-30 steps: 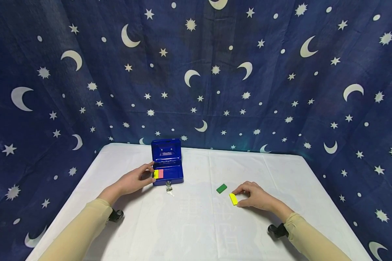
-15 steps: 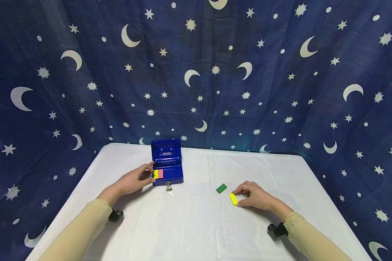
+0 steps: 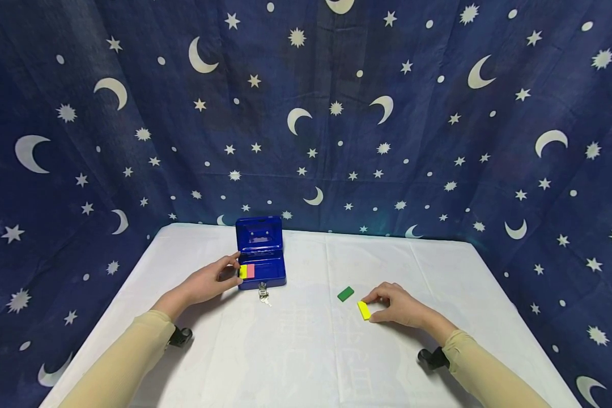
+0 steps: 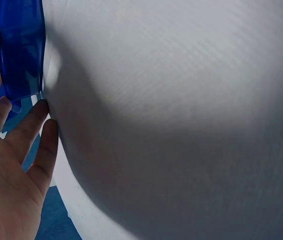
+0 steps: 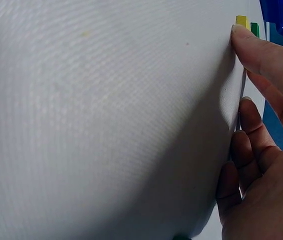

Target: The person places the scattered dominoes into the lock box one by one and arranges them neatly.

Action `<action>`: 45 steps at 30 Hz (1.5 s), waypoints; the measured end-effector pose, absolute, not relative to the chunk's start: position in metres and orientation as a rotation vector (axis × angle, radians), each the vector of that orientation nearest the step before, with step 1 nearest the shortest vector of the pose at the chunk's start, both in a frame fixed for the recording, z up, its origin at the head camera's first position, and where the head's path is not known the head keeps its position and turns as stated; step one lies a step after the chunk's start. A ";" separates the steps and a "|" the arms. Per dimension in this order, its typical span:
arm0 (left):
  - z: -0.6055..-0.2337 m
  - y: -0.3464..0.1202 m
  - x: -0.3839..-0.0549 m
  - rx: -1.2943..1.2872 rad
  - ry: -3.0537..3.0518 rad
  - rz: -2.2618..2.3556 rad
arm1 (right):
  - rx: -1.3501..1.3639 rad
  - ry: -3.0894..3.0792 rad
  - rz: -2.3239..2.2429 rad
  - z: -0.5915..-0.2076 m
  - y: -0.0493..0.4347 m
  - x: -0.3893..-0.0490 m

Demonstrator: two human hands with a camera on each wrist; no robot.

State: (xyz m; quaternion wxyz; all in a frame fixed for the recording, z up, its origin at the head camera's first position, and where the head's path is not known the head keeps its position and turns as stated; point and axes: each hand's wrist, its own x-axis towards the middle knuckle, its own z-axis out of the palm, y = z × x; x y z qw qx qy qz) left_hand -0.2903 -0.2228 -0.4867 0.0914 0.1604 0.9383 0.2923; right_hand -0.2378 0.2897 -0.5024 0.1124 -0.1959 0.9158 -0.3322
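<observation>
In the head view a blue cash box (image 3: 272,281) stands with its lid (image 3: 259,226) raised. A yellow block (image 3: 243,270) and a pink block (image 3: 251,271) lie side by side at its left end. My left hand (image 3: 204,281) reaches over that end, thumb and index finger at the two ends of the yellow block; its other fingers lie by the box's outside, as the left wrist view shows. On the table at right, my right hand (image 3: 398,306) pinches another yellow block (image 3: 364,310) between thumb and index finger. A green block (image 3: 345,294) lies just left of it.
A latch with keys (image 3: 264,297) hangs at the front of the box. The white-clothed table (image 3: 296,362) ends at a blue curtain (image 3: 285,153) with moons and stars. A black wrist mount (image 3: 180,337) sits under the left forearm, another mount (image 3: 432,359) under the right.
</observation>
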 end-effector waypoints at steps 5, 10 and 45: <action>-0.486 -0.223 -0.291 0.485 2.790 0.872 | -0.568 2.690 -0.973 -0.502 0.290 -0.239; -0.486 -0.223 -0.290 0.480 2.793 0.869 | -0.562 2.707 -0.956 -0.502 0.289 -0.238; -0.490 -0.223 -0.294 0.476 2.807 0.870 | -0.639 2.881 -1.042 -0.462 0.271 -0.254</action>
